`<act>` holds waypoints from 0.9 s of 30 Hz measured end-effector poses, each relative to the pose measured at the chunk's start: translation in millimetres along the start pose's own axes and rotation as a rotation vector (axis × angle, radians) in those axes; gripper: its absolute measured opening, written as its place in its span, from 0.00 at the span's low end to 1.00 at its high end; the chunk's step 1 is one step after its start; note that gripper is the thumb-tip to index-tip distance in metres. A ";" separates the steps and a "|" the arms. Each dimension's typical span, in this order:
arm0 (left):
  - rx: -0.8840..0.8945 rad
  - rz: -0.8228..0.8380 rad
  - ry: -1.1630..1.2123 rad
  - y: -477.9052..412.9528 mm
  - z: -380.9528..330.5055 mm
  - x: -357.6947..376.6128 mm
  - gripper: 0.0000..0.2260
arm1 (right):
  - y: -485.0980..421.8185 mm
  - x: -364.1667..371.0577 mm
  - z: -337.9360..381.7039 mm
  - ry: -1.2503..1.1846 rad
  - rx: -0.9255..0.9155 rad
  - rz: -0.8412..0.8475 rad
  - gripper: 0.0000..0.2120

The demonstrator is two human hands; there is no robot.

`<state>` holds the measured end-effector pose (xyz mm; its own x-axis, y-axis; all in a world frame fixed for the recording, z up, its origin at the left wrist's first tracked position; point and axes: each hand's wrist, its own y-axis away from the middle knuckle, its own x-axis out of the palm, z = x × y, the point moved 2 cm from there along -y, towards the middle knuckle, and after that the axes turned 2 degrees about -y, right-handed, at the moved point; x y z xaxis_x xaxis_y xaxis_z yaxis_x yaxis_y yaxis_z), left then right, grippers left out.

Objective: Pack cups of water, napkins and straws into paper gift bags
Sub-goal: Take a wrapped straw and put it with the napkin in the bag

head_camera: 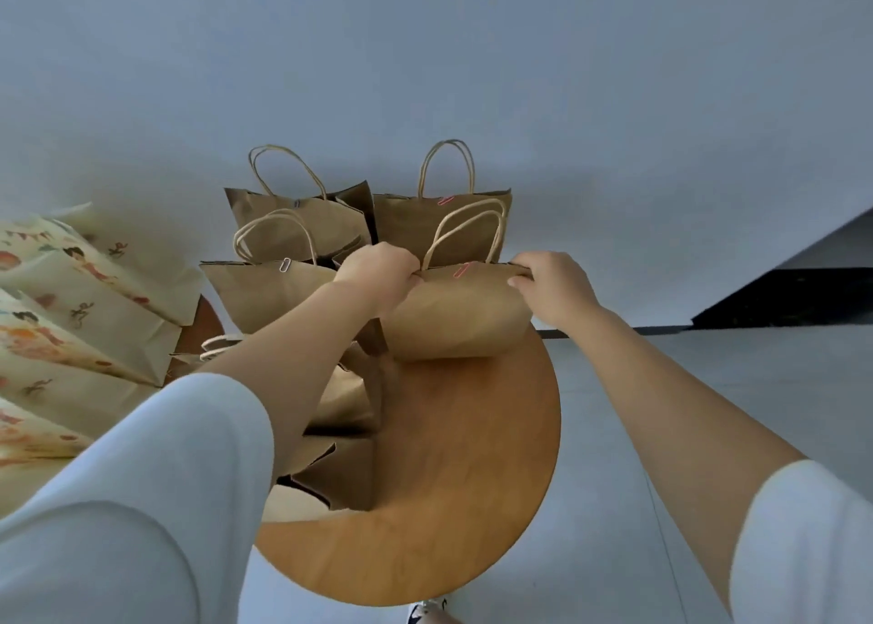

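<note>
Paper bag point(456, 311) at frame centre on round wooden table point(472, 458), top closed with pink clip point(460, 270), contents hidden, left hand point(378, 276) and right hand point(550, 288) pinching its top corners, other bags point(269, 292) just behind.

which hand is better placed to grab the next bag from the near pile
Left, likely: the left grip pinches the held bag at a top corner, its forearm right over the lying bags; the right grip sits on the far side.
</note>
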<state>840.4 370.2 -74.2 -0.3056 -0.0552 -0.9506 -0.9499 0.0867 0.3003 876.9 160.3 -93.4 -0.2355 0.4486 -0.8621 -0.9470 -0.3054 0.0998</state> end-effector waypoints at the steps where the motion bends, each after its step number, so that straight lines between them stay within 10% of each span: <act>1: -0.025 -0.004 0.005 -6.0 4.3 1.4 0.14 | -9.9 3.1 0.9 0.006 -0.004 0.014 0.10; 27: -0.147 -0.215 0.197 97.5 46.8 4.6 0.21 | 70.9 54.2 108.5 0.092 -0.157 -0.238 0.13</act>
<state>749.4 424.9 -52.9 -0.0906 -0.2491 -0.9642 -0.9890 -0.0914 0.1165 773.3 254.1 -79.2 0.0167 0.4476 -0.8941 -0.9262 -0.3300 -0.1825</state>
